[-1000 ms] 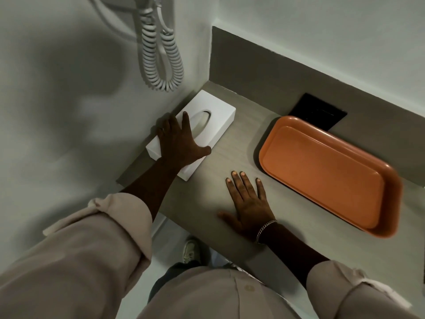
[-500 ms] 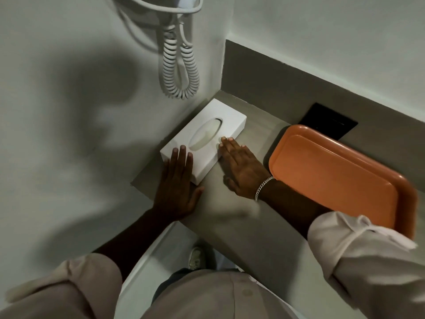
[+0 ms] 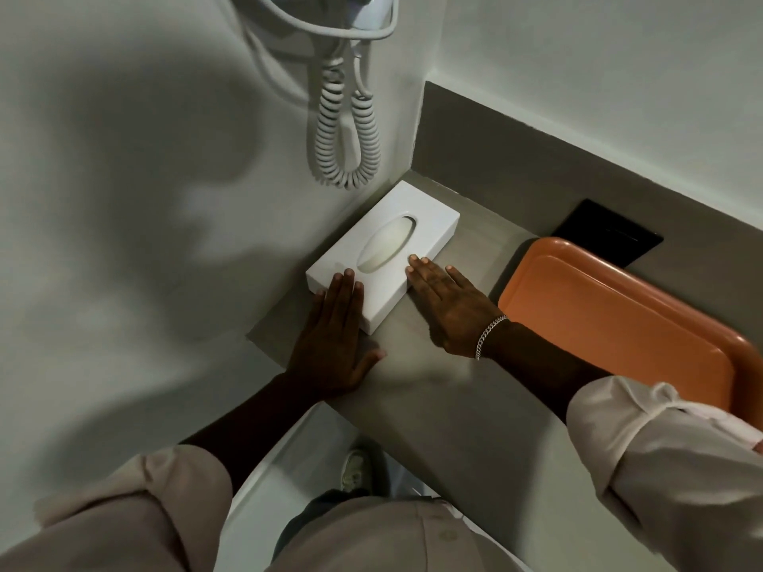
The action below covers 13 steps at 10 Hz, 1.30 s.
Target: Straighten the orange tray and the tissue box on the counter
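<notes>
Two flat open hands, left hand [image 3: 336, 340], right hand [image 3: 448, 307], touching white tissue box [image 3: 384, 249], orange tray [image 3: 619, 324] beside

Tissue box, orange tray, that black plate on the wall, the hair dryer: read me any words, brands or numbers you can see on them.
None can be read.
Tissue box: plain white, no print.
Orange tray: plain, no marking.
Black plate: too dark to tell.
Hair dryer holder: no label shows.

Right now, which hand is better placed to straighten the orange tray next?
Probably the right hand: it lies flat between the tissue box and the orange tray, nearer the tray. The left hand is at the box's near end, farther away.
</notes>
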Tool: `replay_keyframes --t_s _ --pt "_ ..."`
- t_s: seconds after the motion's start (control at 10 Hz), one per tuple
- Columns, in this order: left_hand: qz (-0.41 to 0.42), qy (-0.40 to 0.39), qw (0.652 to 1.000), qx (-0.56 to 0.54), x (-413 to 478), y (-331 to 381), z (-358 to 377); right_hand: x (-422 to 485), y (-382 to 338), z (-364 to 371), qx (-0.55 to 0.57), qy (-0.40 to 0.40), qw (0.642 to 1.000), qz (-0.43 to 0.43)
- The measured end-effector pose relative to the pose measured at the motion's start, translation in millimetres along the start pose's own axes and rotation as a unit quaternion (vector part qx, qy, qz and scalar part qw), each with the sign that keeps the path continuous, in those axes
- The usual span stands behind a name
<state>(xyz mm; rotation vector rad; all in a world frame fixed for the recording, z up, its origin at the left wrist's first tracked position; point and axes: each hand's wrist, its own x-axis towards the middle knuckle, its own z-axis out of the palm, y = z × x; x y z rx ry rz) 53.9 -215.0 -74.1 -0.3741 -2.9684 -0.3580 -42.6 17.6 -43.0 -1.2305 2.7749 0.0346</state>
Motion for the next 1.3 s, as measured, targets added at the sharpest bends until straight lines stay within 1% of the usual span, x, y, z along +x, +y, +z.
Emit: replay_keyframes --t_s 0.2,0.4,0.7,0.8,0.9,1.1,1.2,1.3 --pt "0.005 -0.016 1.0 -0.015 28.0 -4.3 -2.9 18.6 22.2 -7.1 -0.015 -0.026 1.0 0.002" --pt "0.001 -0.034 0.999 -0.001 62.6 -5.3 -3.7 36.7 44.4 -14.0 -0.04 -0.042 0.998 0.022" --pt "-0.001 -0.027 1.0 -0.003 90.1 -2.8 -1.8 54.4 67.4 -19.9 -0.063 -0.068 0.995 0.046" --pt "-0.002 -0.022 1.0 -0.012 97.7 -1.9 -0.1 58.9 71.5 -22.8 -0.057 -0.074 0.994 0.055" --pt "-0.006 -0.033 0.999 -0.01 102.3 -4.5 -1.3 61.0 72.7 -24.3 -0.052 -0.089 0.993 0.06" --pt "0.007 -0.044 0.999 -0.003 103.3 -7.0 -7.7 59.7 72.1 -23.4 -0.043 -0.08 0.994 0.062" --pt "0.009 -0.041 0.999 -0.024 104.9 -7.7 -12.1 54.0 66.5 -34.7 -0.01 -0.057 0.995 0.085" --pt "0.012 -0.03 0.998 -0.045 107.2 3.8 -23.8 26.8 37.7 -57.0 0.076 0.011 0.991 0.109"
